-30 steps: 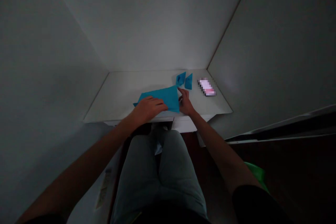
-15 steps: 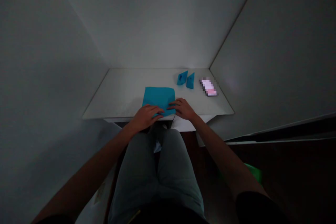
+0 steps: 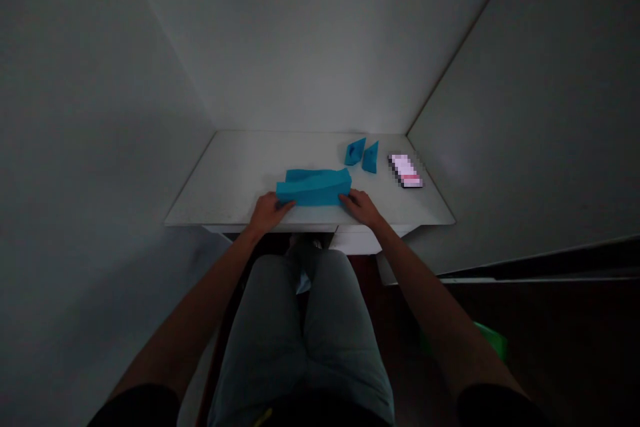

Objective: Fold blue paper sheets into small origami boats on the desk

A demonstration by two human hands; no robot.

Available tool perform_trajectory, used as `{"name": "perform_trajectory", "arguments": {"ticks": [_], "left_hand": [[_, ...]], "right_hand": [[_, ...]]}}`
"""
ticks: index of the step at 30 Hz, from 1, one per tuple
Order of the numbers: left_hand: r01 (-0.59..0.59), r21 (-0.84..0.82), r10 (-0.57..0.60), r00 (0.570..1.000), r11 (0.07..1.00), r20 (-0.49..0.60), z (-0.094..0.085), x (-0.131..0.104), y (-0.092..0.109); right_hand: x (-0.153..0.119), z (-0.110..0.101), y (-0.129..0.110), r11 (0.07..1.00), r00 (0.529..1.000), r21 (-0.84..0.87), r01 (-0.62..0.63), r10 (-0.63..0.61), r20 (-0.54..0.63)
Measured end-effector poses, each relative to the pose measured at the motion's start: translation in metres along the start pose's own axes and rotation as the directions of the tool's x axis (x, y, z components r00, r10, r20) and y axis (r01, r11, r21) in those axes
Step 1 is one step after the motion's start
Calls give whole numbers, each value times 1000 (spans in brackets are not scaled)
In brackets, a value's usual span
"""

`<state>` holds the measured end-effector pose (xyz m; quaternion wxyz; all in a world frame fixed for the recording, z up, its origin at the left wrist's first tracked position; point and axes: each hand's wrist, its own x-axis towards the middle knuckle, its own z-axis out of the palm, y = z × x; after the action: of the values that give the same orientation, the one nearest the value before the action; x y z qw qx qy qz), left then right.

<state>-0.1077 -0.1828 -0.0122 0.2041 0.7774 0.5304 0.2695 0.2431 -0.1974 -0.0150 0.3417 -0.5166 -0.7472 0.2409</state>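
Observation:
A sheet of blue paper is near the front edge of the white table, its near part lifted and folding over toward the back. My left hand grips the sheet's left end, thumb in front and the other fingers partly hidden behind the paper. At the right end, my right hand pinches the same sheet. Behind it stand two small folded blue paper pieces, one on the left and one on the right.
A phone with a lit, blurred screen lies at the right of the white table. Walls close in the table at the back and right. Something green is low on the right, by the floor.
The sheet lay flat under both hands; now its near part is raised and folded over. My hands have moved apart to its two ends. The view has shifted slightly.

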Motion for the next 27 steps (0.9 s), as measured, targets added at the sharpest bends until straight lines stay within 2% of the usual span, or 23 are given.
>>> {"name": "perform_trajectory", "arguments": {"ticks": [3,7,9,11,13,16,19,23,27], "left_hand": [[103,-45,-105,994,994,-42,4,9,6],[163,-86,-169,983,983,-69,4,7,13],[134,-43,-138,983,990,-124,5,5,16],[64,27,-57,979,998,-197,6,2,19],[-4,107,26,977,994,-211,7,1,20],[-81,208,94,994,975,-55,9,0,21],[-142,286,121,989,948,91,10,1,22],[-172,358,123,980,918,155,11,4,20],[-187,423,108,973,887,203,13,5,19]], "right_hand": [[-1,0,4,995,996,66,-77,80,-44],[1,5,14,989,987,100,-113,124,-106],[1,7,16,997,982,44,-63,70,-174],[0,8,17,997,977,-69,18,-32,-213],[-2,8,14,978,979,-190,90,-122,-166],[-7,8,6,940,985,-307,150,-169,-35],[-7,13,-6,921,983,-343,183,-182,36],[3,38,-31,891,963,-371,263,-219,157],[17,67,-50,860,960,-455,232,-126,251]]}}
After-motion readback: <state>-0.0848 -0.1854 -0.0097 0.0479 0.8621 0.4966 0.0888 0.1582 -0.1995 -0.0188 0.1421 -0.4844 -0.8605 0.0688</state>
